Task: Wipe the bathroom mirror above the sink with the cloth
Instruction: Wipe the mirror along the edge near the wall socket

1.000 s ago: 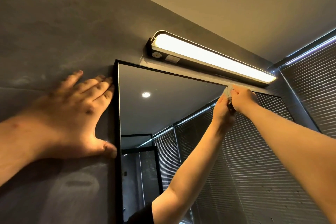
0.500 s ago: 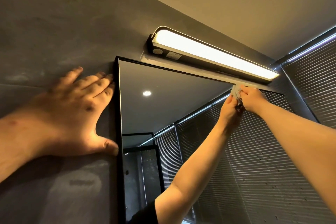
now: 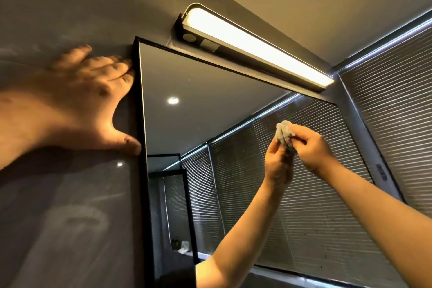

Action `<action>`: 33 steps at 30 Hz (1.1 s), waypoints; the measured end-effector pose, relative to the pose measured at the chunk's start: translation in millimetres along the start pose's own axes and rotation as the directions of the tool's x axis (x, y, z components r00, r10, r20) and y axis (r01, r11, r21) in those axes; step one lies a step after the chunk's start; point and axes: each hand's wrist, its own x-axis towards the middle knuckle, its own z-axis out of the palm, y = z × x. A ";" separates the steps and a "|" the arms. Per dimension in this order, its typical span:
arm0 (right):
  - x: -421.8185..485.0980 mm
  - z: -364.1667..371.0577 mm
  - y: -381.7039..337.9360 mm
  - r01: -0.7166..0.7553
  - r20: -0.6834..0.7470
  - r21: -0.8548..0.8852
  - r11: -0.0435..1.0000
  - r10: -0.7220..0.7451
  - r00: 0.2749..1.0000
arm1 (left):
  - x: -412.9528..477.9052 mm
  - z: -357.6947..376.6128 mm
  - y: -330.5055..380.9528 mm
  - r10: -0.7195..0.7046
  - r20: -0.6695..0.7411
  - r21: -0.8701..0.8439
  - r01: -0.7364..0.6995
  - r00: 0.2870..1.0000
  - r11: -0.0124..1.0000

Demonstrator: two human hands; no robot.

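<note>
Cloth (image 3: 284,134) bunched upright against mirror (image 3: 210,112), pinched by right hand (image 3: 312,145); left hand (image 3: 77,105) flat, fingers spread on wall (image 3: 58,18)

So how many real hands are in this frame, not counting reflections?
2. The left hand rests flat on the wall beside the mirror frame. The right hand holds the cloth against the glass. The third hand is its reflection.

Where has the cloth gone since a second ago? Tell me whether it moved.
Yes. The cloth, held by the right hand, dropped away from the light bar down the mirror.
</note>
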 end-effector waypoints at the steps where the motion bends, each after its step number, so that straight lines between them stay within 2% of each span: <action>1: -6.1 0.7 1.1 0.018 -0.001 -0.007 1.000 -0.018 1.000 | -6.4 -1.4 -0.7 0.010 0.029 -0.016 -0.010 1.000 1.000; 3: -7.8 -0.2 2.3 0.029 -0.007 -0.035 0.999 -0.030 1.000 | -10.7 -1.2 3.1 0.013 0.066 -0.031 -0.011 0.998 0.999; 7: 19.7 -1.0 -1.4 -0.024 -0.040 -0.107 0.994 0.020 0.999 | 6.0 7.5 14.9 -0.010 -0.031 0.044 0.011 0.999 0.999; 10: 42.7 -1.9 -9.6 -0.109 -0.083 -0.085 0.990 0.102 0.991 | 18.0 15.1 23.8 -0.019 -0.134 0.082 0.030 0.991 0.996; 15: 44.1 6.4 -12.8 -0.135 -0.172 -0.069 0.988 0.122 0.978 | 25.2 23.6 25.0 -0.013 -0.160 0.143 0.037 0.987 0.989; 22: 8.4 24.9 -31.8 0.092 -0.197 -0.148 0.985 -0.121 0.973 | 1.2 6.9 31.5 0.170 -0.030 -0.105 -0.172 0.985 0.979; 25: 11.7 30.1 -39.7 0.121 -0.216 -0.134 0.984 -0.148 0.965 | 1.0 10.0 40.1 0.187 -0.043 -0.129 -0.191 0.981 0.973; 29: 43.5 28.1 -32.7 -0.021 -0.296 -0.123 0.992 -0.017 0.955 | 5.4 24.5 42.1 0.106 -0.171 0.024 -0.104 0.980 0.994; 33: 62.0 31.1 -31.6 -0.173 -0.359 -0.109 0.979 0.124 0.925 | 24.0 21.1 53.4 0.104 -0.112 0.198 -0.080 0.988 0.977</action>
